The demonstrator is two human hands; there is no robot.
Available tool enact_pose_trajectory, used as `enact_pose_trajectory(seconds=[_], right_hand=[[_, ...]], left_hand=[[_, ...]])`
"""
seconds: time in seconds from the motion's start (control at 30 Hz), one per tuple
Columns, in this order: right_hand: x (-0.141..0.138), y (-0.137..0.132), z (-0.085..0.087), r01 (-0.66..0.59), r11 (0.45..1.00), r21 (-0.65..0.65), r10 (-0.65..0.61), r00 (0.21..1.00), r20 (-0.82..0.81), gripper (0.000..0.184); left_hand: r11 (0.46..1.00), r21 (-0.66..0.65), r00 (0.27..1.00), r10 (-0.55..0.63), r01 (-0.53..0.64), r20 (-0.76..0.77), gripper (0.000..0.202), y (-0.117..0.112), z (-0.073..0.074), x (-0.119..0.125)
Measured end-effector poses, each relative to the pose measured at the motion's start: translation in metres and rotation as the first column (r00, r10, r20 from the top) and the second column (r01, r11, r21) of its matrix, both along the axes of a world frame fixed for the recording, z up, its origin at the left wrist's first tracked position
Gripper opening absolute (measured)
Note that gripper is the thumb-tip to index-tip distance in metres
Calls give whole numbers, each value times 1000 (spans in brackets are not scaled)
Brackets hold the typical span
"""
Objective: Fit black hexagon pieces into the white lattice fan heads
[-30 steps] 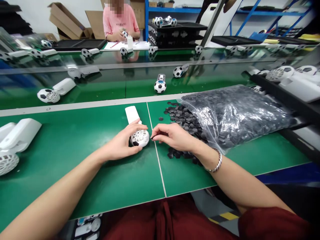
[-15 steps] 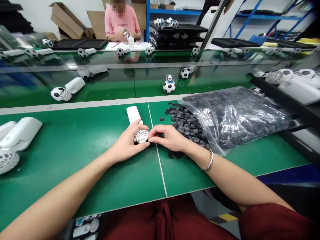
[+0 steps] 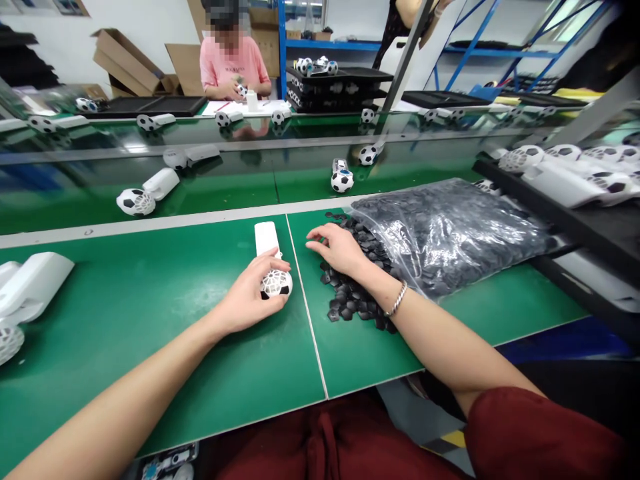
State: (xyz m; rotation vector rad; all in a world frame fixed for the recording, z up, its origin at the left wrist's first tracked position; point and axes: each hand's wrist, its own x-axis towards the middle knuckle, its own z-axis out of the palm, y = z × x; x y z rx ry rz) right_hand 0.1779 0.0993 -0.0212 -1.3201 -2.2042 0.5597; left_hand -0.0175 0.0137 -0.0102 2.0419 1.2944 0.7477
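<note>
My left hand [image 3: 253,293] is closed around a white lattice ball with black patches [image 3: 277,283], gripping it between thumb and fingers. A flat white handle [image 3: 266,238] extends from the ball, away from me, on the green tabletop. To the right, my right hand [image 3: 335,248] hovers at the left edge of a heap of small black patches [image 3: 353,297]. Its thumb and forefinger are a little apart with nothing visible between them; the other fingers are curled. A clear plastic bag of black patches [image 3: 460,233] lies open just beyond that wrist.
On the left lie more white ball-and-handle pieces [image 3: 37,287]. A belt [image 3: 225,183] behind the table carries several soccer-ball pieces [image 3: 343,180]. At right stands a black tray [image 3: 565,207] of similar pieces. Across the belt, a person in pink [image 3: 235,67] handles one.
My right hand has left the ball and moved right and away from me, toward the heap. My left hand keeps hold of the ball, which now shows a black patch at its right side.
</note>
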Motion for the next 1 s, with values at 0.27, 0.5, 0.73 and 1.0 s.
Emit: enact_pose_trajectory(seconds=[0.27, 0.5, 0.73, 1.0], right_hand=[[1, 1, -5, -57, 982, 181, -33, 887, 461, 20], [6, -4, 5, -94, 994, 61, 92, 995, 31, 10], [-3, -31, 12, -405, 912, -64, 367, 876, -312, 2], [-12, -36, 7, -533, 846, 7, 515, 814, -267, 3]], left_hand=[[1000, 14, 1000, -9, 9, -10, 31, -3, -2, -1], [950, 24, 948, 312, -311, -64, 48, -6, -4, 1], [996, -91, 999, -12, 7, -49, 51, 3, 8, -15], [994, -105, 997, -47, 40, -65, 49, 4, 10, -14]])
